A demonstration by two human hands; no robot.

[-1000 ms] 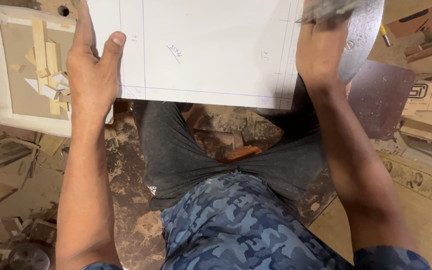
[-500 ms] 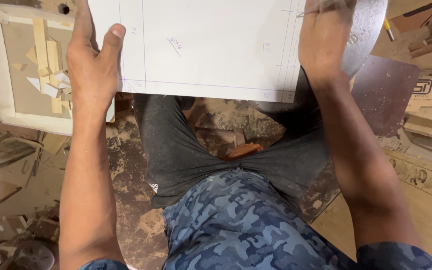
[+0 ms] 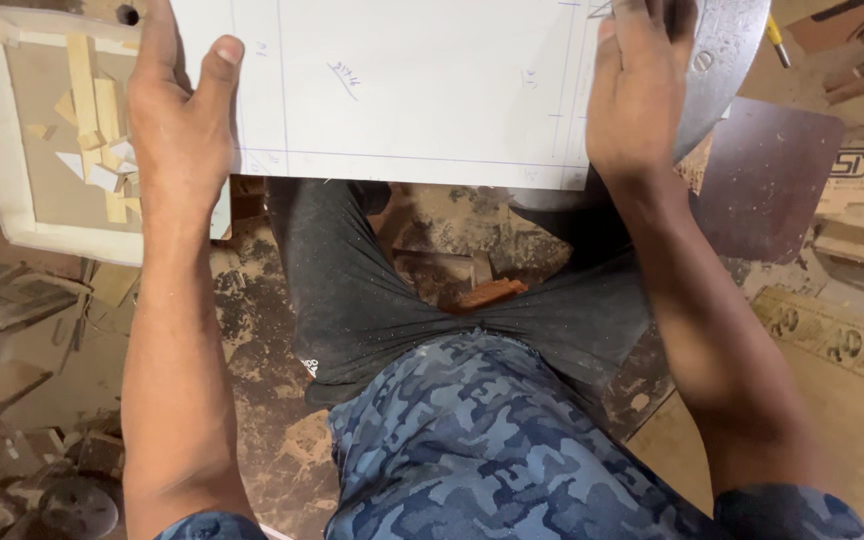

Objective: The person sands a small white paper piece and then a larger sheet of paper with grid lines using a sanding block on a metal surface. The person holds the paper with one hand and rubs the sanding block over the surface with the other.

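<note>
A white board with thin pencil and blue lines lies across my lap at the top of the view. My left hand grips its left edge, thumb on top and fingers under the rim. My right hand rests on the board's right side over the ruled lines. Its fingers are pinched round a thin pencil whose tip shows at the frame's top edge. A round grey metal plate lies under the board's right end, just beyond my right hand.
A white tray with several wood offcuts sits at the left. A dark brown panel, a cardboard box and a yellow-handled tool lie at the right. Wood scraps and sawdust cover the floor around my legs.
My right hand was blurred with motion at the board's top right a second ago and now lies still. The board sits slightly higher in view. My left hand keeps its grip.
</note>
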